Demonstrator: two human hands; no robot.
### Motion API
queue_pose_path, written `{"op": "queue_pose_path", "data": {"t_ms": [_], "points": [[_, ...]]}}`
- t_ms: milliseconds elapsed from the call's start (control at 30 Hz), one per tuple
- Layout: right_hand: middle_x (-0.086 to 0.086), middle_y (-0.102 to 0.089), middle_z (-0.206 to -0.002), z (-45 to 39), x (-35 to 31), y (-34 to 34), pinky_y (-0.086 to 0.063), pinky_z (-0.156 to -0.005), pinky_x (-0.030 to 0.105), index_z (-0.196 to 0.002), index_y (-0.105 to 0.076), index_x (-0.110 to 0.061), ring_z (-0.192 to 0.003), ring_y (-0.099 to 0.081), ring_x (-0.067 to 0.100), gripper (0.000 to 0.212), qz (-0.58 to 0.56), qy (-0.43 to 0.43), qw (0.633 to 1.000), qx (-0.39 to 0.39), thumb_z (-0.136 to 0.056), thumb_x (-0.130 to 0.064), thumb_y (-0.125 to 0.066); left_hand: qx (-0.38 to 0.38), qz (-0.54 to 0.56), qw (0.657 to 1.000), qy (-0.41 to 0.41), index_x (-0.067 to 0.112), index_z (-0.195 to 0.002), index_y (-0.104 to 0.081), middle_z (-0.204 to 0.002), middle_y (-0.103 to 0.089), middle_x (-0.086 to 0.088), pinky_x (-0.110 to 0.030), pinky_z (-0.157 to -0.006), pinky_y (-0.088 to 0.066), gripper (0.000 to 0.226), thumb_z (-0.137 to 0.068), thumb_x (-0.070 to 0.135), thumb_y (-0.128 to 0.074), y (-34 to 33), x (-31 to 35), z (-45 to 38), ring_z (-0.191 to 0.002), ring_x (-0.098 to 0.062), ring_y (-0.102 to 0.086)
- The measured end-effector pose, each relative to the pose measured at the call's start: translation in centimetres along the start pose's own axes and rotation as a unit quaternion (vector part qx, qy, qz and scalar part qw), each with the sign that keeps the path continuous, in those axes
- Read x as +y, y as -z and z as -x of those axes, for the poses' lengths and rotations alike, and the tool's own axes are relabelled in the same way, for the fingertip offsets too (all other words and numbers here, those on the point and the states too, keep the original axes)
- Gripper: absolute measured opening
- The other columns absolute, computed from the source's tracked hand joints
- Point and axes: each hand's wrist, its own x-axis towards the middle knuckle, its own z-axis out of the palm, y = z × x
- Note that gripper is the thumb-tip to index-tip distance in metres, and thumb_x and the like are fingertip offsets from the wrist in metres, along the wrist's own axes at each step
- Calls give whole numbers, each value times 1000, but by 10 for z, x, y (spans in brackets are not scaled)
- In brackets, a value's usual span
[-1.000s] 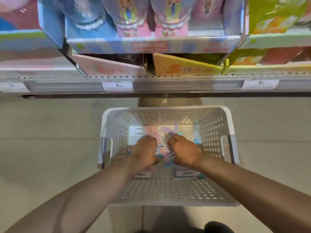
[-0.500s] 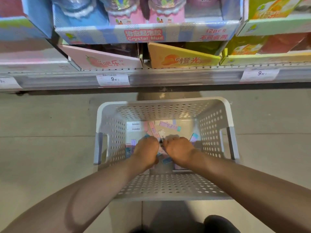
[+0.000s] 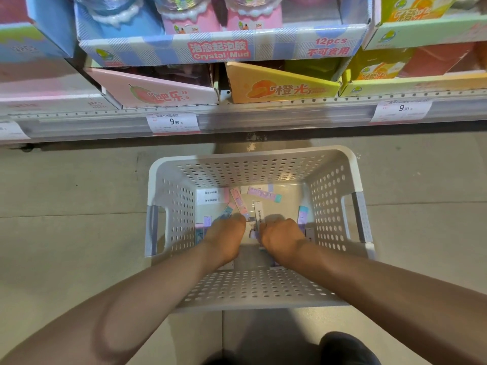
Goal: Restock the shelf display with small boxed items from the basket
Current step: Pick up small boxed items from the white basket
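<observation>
my left hand [image 3: 226,239] and right hand [image 3: 283,237] reach into the basket [image 3: 253,291] on the floor, curled over the small boxes [image 3: 264,193] scattered on its bottom; whether either grips one, i cannot tell. to do it well: gather several boxes aligned flat, pinch them firmly, then lift clear of the rim towards the shelf [image 3: 263,114].

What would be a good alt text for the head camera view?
Both hands, left hand and right hand, reach into a white perforated basket on the floor, among small pastel boxes. Above is a shelf with toy display cartons and 9.90 price tags.
</observation>
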Motion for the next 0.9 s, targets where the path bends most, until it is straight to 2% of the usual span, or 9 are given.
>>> {"op": "queue_pose_path", "data": {"t_ms": [67,167,267,400,467,567,667,767,900], "points": [[19,-45,-128,-1,0,-3,-45,-85,33,-132,-30,2,-118,-47,31,52,-21,-2,1000,2,-87,-5,-54,14,9,1000,12,9,-90,-41,-76,-45,-3,-28,-51,-34,28,-74,-4,-59,2,-4,3,-71,-19,-47],[25,-43,-127,-1,-5,-11,-46,-84,36,-130,-28,4,-114,-48,35,47,-62,-21,998,21,-90,-7,-50,55,52,996,47,6,-96,-43,-87,-51,-8,-35,-60,-43,24,-76,-8,-43,9,-5,5,-74,-22,-49],[26,-45,-125,0,-6,-16,-46,-83,36,-129,-28,4,-111,-50,35,48,-61,-21,997,50,-87,-3,-51,86,74,991,70,6,-121,-43,-106,-60,-13,-31,-65,-43,45,-79,-13,-40,15,-8,-1,-87,-29,-59],[23,-45,-125,0,-4,-17,-43,-77,34,-131,-27,3,-110,-50,33,47,-91,-20,993,68,-89,-5,-48,70,71,987,123,4,-142,-20,-116,-59,-17,-32,-69,-46,59,-87,-6,-39,15,-12,-10,-102,-32,-61],[23,-48,-124,0,-2,-15,-42,-72,34,-129,-30,2,-107,-52,33,38,-131,-28,987,84,-93,-6,-40,73,83,985,129,3,-136,-27,-118,-60,-16,-35,-73,-48,47,-93,8,-43,15,-12,-14,-103,-32,-61],[20,-53,-123,-1,7,-5,-46,-81,34,-127,-32,1,-108,-56,32,37,-246,-69,961,102,-91,0,-39,74,119,981,137,6,-114,-43,-110,-62,-12,-33,-71,-46,34,-90,26,-57,17,-11,-20,-98,-30,-62],[18,-54,-126,-8,13,1,-45,-85,34,-136,-24,-1,-110,-57,32,51,-336,-125,927,106,-90,-1,-44,69,116,980,147,4,-111,-48,-110,-61,-11,-30,-73,-45,36,-87,25,-63,17,-9,-23,-99,-26,-61],[20,-57,-123,-12,16,2,-46,-84,35,-136,-25,-1,-108,-58,35,50,-385,-156,904,102,-89,-1,-44,72,84,985,129,1,-115,-51,-114,-60,-14,-31,-81,-47,33,-91,22,-57,15,-7,-23,-104,-27,-61],[18,-58,-123,-17,14,0,-47,-84,36,-137,-29,-3,-108,-59,34,48,-346,-177,911,136,-91,-5,-42,90,89,987,95,1,-103,-54,-107,-62,-17,-31,-69,-42,21,-91,17,-49,14,-8,-21,-92,-29,-59]]}}
